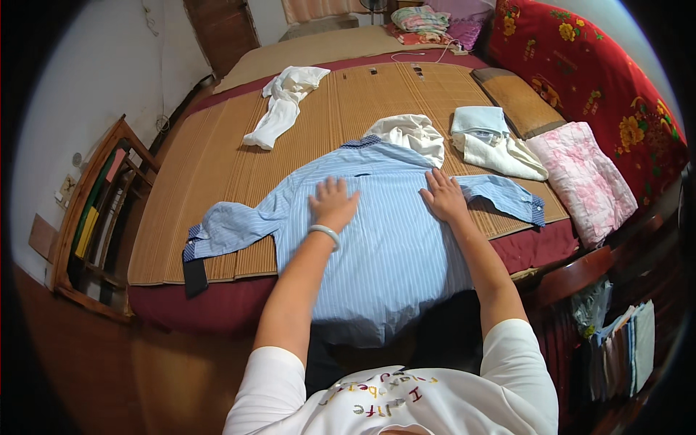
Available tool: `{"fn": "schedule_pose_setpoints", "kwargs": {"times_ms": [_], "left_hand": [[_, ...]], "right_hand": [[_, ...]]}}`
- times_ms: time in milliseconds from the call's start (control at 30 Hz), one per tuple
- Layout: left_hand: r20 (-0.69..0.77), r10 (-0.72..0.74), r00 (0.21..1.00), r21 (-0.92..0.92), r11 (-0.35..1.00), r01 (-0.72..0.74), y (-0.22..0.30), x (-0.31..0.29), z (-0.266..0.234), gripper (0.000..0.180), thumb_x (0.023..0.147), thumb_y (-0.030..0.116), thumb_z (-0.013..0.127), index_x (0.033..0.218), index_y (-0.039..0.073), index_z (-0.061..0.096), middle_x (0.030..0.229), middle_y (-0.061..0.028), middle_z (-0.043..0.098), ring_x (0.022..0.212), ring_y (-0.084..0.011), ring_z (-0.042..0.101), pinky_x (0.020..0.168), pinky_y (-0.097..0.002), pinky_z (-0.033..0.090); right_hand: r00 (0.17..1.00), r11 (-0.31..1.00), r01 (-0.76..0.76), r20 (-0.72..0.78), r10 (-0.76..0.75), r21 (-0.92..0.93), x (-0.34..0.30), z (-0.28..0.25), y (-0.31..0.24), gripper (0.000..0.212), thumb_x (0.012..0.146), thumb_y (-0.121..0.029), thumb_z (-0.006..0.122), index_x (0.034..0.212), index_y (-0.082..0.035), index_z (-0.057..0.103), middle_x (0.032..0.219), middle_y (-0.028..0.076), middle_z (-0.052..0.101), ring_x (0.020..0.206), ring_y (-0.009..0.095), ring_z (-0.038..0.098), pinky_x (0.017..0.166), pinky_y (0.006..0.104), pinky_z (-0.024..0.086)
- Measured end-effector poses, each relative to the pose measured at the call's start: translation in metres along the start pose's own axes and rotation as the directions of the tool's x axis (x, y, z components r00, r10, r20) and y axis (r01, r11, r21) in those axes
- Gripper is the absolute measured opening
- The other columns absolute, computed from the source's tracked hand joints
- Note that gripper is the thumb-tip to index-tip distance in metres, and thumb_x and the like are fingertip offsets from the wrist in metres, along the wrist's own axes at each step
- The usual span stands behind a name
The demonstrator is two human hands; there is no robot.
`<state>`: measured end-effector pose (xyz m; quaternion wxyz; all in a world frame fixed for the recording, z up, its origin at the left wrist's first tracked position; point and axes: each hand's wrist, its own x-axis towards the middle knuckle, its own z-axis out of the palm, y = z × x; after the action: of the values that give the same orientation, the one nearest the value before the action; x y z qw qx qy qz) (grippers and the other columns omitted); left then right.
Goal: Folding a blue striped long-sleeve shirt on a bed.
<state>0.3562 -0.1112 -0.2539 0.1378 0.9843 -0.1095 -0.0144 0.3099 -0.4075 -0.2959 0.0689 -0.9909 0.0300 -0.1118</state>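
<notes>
Head view: a blue striped shirt (pixel 384 239) lies back-up on a bed's bamboo mat (pixel 217 167), its hem hanging over the near edge. The left hand (pixel 332 204) and right hand (pixel 443 196) press flat on the cloth — fingers spread, gripping nothing. Smoothing likely goes best from the middle outward to both sleeves — keeping palms flat so no creases bunch. White clothes (pixel 284 103) lie beyond.
</notes>
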Motion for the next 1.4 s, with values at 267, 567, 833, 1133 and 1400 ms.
{"fn": "schedule_pose_setpoints", "kwargs": {"times_ms": [267, 567, 833, 1133, 1400], "left_hand": [[0.14, 0.465, 0.874, -0.061, 0.885, -0.461, 0.115, -0.037, 0.03, 0.073, 0.099, 0.058, 0.04, 0.155, 0.011, 0.032, 0.163, -0.0166, 0.023, 0.152, -0.033, 0.018, 0.121, -0.0549, 0.013], [-0.047, 0.12, 0.992, 0.093, 0.989, -0.115, -0.035, 0.007, 0.01, 0.071, 0.099, 0.054, 0.04, 0.155, 0.011, 0.032, 0.164, -0.013, 0.021, 0.153, -0.0291, 0.015, 0.123, -0.0461, 0.012], [-0.028, -0.094, 0.995, 0.06, 0.994, 0.095, -0.085, 0.004, -0.015, 0.072, 0.1, 0.052, 0.038, 0.158, 0.01, 0.024, 0.166, -0.0134, 0.016, 0.153, -0.0308, 0.011, 0.122, -0.0503, 0.009], [0.164, 0.48, 0.862, -0.022, 0.875, -0.483, 0.1, -0.038, 0.024, 0.075, 0.099, 0.058, 0.038, 0.157, 0.011, 0.027, 0.164, -0.0155, 0.018, 0.153, -0.0319, 0.014, 0.12, -0.0573, 0.012], [0.068, 0.397, 0.915, 0.1, 0.91, -0.402, 0.046, -0.007, 0.027, 0.072, 0.1, 0.056, 0.039, 0.156, 0.011, 0.03, 0.163, -0.0159, 0.022, 0.152, -0.0305, 0.017, 0.122, -0.0491, 0.014]], "right_hand": [[0.996, 0.998, 0.045, -0.08, -0.042, 0.035, -0.001, 0.008, 0.005, 0.065, 0.098, -0.053, 0.044, 0.149, -0.012, 0.044, 0.155, 0.014, 0.04, 0.146, 0.028, 0.033, 0.12, 0.0472, 0.023], [0.998, 0.999, 0.023, -0.06, -0.02, 0.049, 0.0, 0.005, 0.0, 0.065, 0.098, -0.053, 0.044, 0.148, -0.012, 0.045, 0.155, 0.014, 0.04, 0.147, 0.027, 0.032, 0.12, 0.0469, 0.023], [0.997, 0.999, 0.02, -0.07, -0.016, 0.048, 0.0, 0.003, 0.0, 0.065, 0.097, -0.053, 0.044, 0.148, -0.012, 0.045, 0.155, 0.014, 0.039, 0.147, 0.027, 0.031, 0.12, 0.0466, 0.022], [0.997, 0.998, 0.018, -0.071, -0.014, 0.053, -0.002, 0.004, -0.001, 0.064, 0.097, -0.052, 0.045, 0.147, -0.012, 0.046, 0.155, 0.014, 0.04, 0.146, 0.028, 0.032, 0.119, 0.0476, 0.023], [0.996, 0.999, 0.028, -0.084, -0.024, 0.046, -0.001, 0.005, 0.0, 0.063, 0.097, -0.052, 0.046, 0.147, -0.013, 0.047, 0.154, 0.015, 0.041, 0.146, 0.028, 0.034, 0.119, 0.0481, 0.024]]}}
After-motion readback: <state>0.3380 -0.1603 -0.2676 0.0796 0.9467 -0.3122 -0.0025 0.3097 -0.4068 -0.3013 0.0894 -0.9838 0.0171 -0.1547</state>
